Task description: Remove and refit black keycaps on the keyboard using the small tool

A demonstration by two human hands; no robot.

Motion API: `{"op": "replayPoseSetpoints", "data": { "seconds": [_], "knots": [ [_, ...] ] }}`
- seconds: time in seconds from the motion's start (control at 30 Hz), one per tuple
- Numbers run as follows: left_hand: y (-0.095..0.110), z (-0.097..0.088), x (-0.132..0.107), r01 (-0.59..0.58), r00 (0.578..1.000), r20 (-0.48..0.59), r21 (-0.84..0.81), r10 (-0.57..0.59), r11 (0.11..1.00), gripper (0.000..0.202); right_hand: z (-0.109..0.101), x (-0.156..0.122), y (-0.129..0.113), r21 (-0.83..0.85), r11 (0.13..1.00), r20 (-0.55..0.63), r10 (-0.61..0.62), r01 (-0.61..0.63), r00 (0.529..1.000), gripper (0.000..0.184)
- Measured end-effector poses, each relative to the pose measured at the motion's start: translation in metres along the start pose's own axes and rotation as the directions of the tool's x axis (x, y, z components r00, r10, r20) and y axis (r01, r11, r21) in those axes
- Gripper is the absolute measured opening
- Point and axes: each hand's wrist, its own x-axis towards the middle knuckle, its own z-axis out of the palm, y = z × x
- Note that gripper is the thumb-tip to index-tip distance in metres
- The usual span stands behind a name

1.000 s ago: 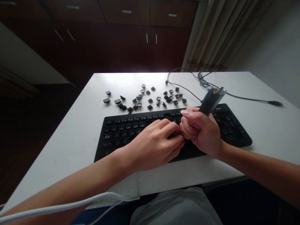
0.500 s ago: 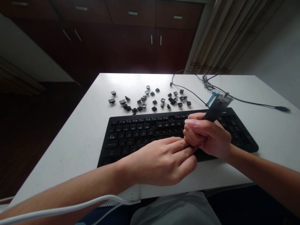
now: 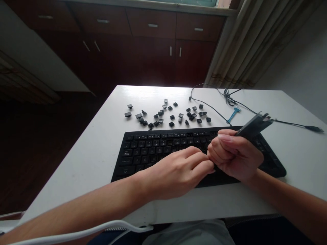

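A black keyboard [image 3: 143, 143] lies on the white table, with some keycaps off and dark sockets showing. My right hand [image 3: 235, 154] is closed around a dark grey flat tool [image 3: 255, 126]; its wide end sticks out up and to the right, with small prongs at the tip. I cannot tell its exact kind. My left hand [image 3: 181, 172] is over the middle of the keyboard, fingers curled and their tips against my right fist. Whatever the left fingers pinch is hidden. Several loose black keycaps [image 3: 171, 124] are scattered behind the keyboard.
A small blue brush [image 3: 233, 114] lies behind the keyboard's right part. A black cable [image 3: 227, 97] is bundled at the back right, its plug [image 3: 314, 128] near the right edge. A white cable [image 3: 102, 226] crosses my left forearm. Dark red cabinets [image 3: 150, 54] stand beyond the table.
The view has tilted up slightly. My right hand has turned, so the grey tool now leans further right and the blue brush shows uncovered. Both hands remain together.
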Motion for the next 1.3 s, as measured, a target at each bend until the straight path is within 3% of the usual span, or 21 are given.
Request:
{"op": "replayPoseSetpoints", "data": {
  "seconds": [0.17,0.37,0.53,0.63,1.0,1.2,1.3],
  "knots": [
    [0.013,0.006,0.006,0.206,0.977,-0.076,0.066,-0.201,0.976,0.017,0.001,-0.002,0.001,-0.029,0.998,-0.016,-0.063,0.062,0.998,0.046],
    [0.028,0.006,0.010,0.358,0.911,0.123,0.243,-0.395,0.901,0.032,0.002,-0.006,0.003,-0.036,0.997,-0.020,-0.071,0.070,0.997,0.048],
    [0.027,0.008,0.022,0.392,0.861,0.191,0.340,-0.471,0.855,0.041,0.000,-0.006,0.007,0.015,0.996,-0.010,-0.093,0.093,0.996,0.047],
    [0.027,0.010,0.027,0.396,0.847,0.209,0.364,-0.488,0.843,0.039,-0.002,-0.006,0.008,0.017,0.993,-0.002,-0.115,0.115,0.993,0.046],
    [0.022,0.009,0.026,0.304,0.877,0.249,0.375,-0.411,0.876,0.033,-0.002,-0.007,0.003,0.045,0.990,0.018,-0.133,0.132,0.991,0.046],
    [0.024,0.008,0.028,0.369,0.858,0.233,0.340,-0.458,0.865,0.031,-0.002,-0.005,0.003,0.003,0.991,0.050,-0.135,0.135,0.990,0.045],
    [0.024,0.009,0.028,0.369,0.862,0.224,0.340,-0.455,0.865,0.027,-0.003,-0.004,0.000,0.071,0.992,0.036,-0.105,0.102,0.994,0.047]
  ]
}}
